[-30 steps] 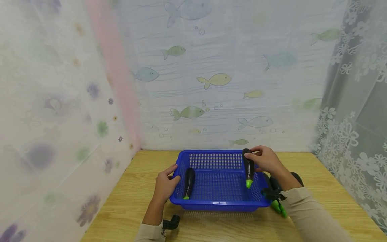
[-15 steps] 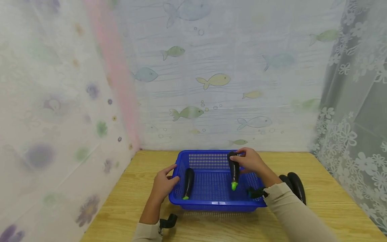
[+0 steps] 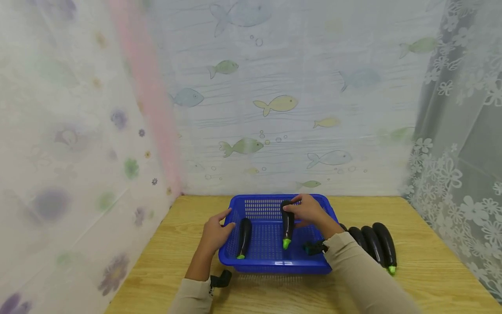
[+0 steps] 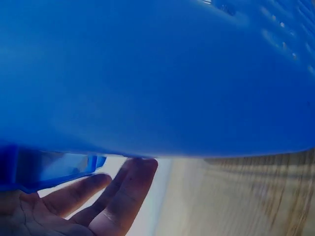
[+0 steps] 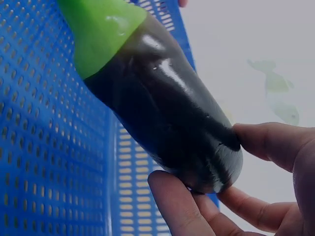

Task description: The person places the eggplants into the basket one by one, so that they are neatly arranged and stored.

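My right hand (image 3: 310,211) pinches an eggplant (image 3: 288,226) by its dark rounded end, its green stem end pointing down inside the blue plastic basket (image 3: 274,263). In the right wrist view, the thumb and fingertips close on the blunt end of the glossy eggplant (image 5: 167,103). My left hand (image 3: 215,231) holds the basket's left rim, thumb over the edge; fingers (image 4: 130,191) show below the rim in the left wrist view. Another eggplant (image 3: 245,235) lies along the basket's left side, stem end toward me.
Several eggplants (image 3: 386,244) lie side by side on the wooden table (image 3: 427,248) right of the basket, partly hidden by my right sleeve (image 3: 364,266). A fish-patterned curtain (image 3: 290,131) hangs behind the table, and a flowered sheet (image 3: 86,174) stands at left.
The right hand has carried its eggplant leftward from the basket's right end to just right of its middle. More eggplants on the right have come into sight. The left hand stays at the rim.
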A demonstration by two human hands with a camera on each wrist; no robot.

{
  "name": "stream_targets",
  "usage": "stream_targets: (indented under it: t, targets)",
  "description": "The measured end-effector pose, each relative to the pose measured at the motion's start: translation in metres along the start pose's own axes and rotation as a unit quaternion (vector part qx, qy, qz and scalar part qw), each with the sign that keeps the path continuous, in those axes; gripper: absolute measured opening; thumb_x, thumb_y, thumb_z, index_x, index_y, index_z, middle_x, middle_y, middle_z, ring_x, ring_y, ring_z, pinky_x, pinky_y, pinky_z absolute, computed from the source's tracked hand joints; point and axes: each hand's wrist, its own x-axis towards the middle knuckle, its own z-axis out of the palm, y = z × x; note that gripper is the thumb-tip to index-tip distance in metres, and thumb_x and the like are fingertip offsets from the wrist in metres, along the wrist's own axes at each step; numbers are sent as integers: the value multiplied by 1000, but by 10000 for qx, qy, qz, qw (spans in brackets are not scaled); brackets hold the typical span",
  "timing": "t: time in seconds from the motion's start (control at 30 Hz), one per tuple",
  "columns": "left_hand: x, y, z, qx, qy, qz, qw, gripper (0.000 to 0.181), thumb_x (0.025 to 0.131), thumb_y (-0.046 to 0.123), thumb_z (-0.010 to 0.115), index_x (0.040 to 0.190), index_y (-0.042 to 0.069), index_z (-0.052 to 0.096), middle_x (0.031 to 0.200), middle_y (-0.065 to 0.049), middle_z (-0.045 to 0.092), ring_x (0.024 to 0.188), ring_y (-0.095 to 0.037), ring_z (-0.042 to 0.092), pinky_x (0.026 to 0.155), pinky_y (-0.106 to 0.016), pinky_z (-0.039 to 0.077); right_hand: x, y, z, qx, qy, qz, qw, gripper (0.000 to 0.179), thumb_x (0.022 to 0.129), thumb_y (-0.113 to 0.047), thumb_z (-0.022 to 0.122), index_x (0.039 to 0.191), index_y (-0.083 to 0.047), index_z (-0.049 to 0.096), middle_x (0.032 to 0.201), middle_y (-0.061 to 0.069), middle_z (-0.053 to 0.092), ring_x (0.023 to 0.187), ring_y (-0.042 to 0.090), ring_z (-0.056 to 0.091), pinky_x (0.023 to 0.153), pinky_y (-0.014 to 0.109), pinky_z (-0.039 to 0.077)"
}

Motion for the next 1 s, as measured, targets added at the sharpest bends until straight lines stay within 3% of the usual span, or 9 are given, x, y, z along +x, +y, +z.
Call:
stream_targets:
  t: [0.27, 0.5, 0.63, 1.0]
  targets:
    - [-3, -2, 3, -257, 51, -10, 9997, 55, 94, 16, 65, 148, 15, 59, 153, -20, 53, 111, -38, 72, 71, -42, 64, 8, 2, 20, 51, -92, 95, 9999, 56, 96, -21, 72, 141, 6, 52, 127, 29, 64, 104, 38, 72, 70, 47, 64]
    - [-3, 0, 5, -363, 37, -103, 9993, 57, 92, 15, 63, 149, 15, 58, 154, -18, 52, 100, -30, 74, 69, -39, 63, 14, 2, 35, 83, -325, 237, 9992, 53, 95, -20, 73, 137, 7, 55, 134, 30, 58, 103, 39, 72, 73, 46, 64]
    - [-3, -1, 5, -380, 57, -119, 9992, 57, 92, 15, 63, 149, 16, 58, 154, -18, 52, 96, -28, 74, 67, -39, 62, 16, 1, 44, 26, -494, 209, 9986, 52, 93, -19, 75, 134, 9, 57, 130, 29, 60, 98, 38, 73, 72, 46, 64]
    - [-4, 2, 5, -315, 102, -173, 9993, 56, 93, 15, 63, 149, 16, 58, 154, -19, 52, 99, -31, 74, 67, -39, 63, 27, 3, 65, 487, -686, 589, 9947, 52, 92, -11, 76, 133, 10, 55, 125, 29, 63, 92, 38, 74, 73, 47, 64]
